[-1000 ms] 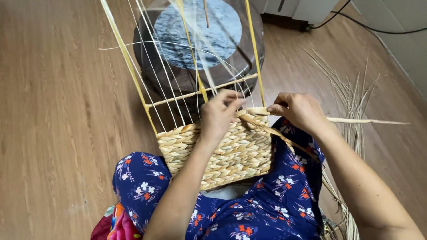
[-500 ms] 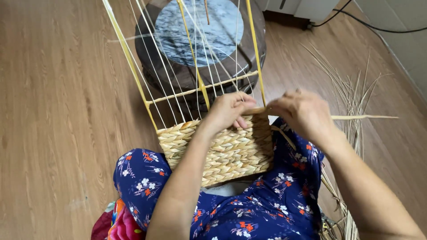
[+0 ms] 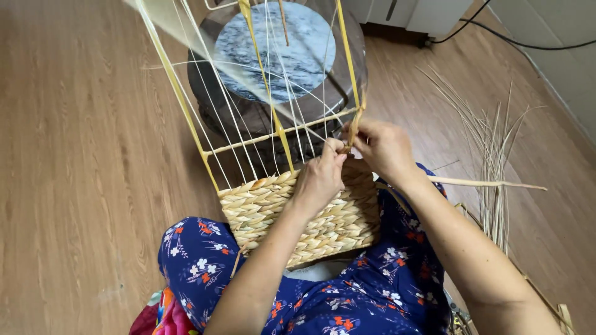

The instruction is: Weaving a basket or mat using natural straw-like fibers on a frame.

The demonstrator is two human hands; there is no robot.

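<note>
Head view showed the left hand (image 3: 320,180) and right hand (image 3: 383,149) close together, both pinching a pale twisted straw strand (image 3: 354,130) above the half-woven straw basket panel (image 3: 298,214) on the lap; the strand ran upright, nearer the right hand.

A wooden floor (image 3: 81,155) in light brown planks fills most of the view. Far in the middle stands a round dark stool (image 3: 214,99), and its top is a marbled grey-blue disc (image 3: 298,43). Far right, a white cabinet (image 3: 428,12) meets the floor, and a black cable (image 3: 521,43) runs from it along the floor to the right edge. On the right a loose bundle of dry straw stalks (image 3: 493,142) lies spread on the floor. Near, at the bottom, there is dark blue cloth with small flowers (image 3: 366,291), and at the bottom left a piece of pink and orange cloth (image 3: 167,313).
</note>
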